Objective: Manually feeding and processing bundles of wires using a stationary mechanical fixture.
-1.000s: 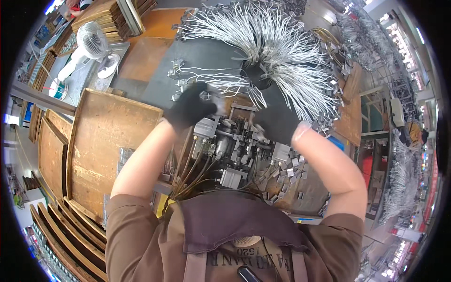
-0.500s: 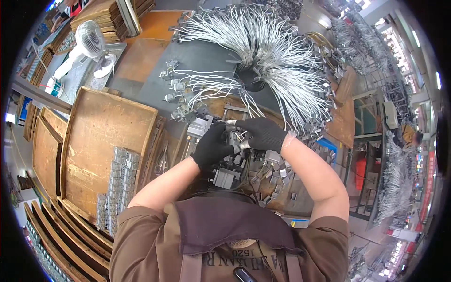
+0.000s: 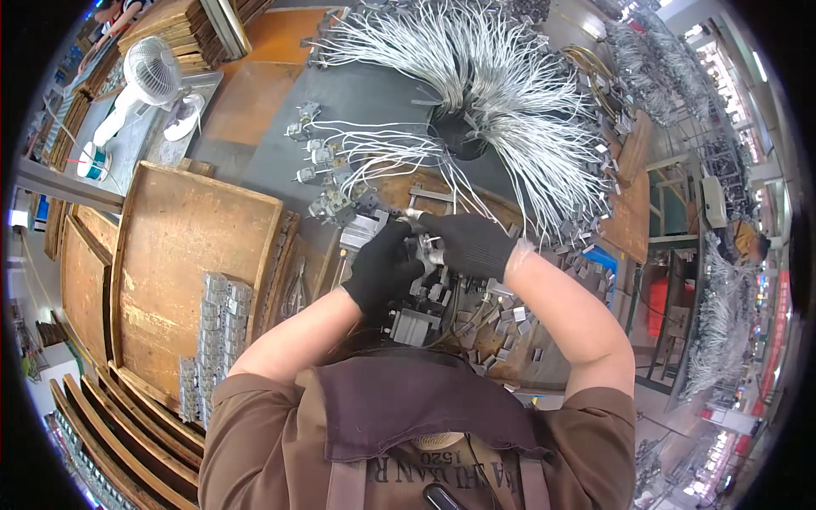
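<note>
My left hand, in a black knit glove, is closed with its fingers curled at a small metal part above the bench fixture. From the other side my right hand, also gloved in black with pale fingertips, closes on the same part; its fingers hide much of it. Just below them stands the dark metal fixture with a blocky grey front. Beside my left hand lies a silvery block-shaped part. White wires run down toward the hands from the bundle behind.
A big fan of white wires with metal ends covers the far bench. Several motor-like units lie left of it. Small metal pieces are scattered at right. A wooden tray holds stacked metal units; a white fan stands beyond.
My right hand has shifted slightly and its fingers sit closer over the small metal part. The left hand stays nearly in place. The view has tilted a little.
</note>
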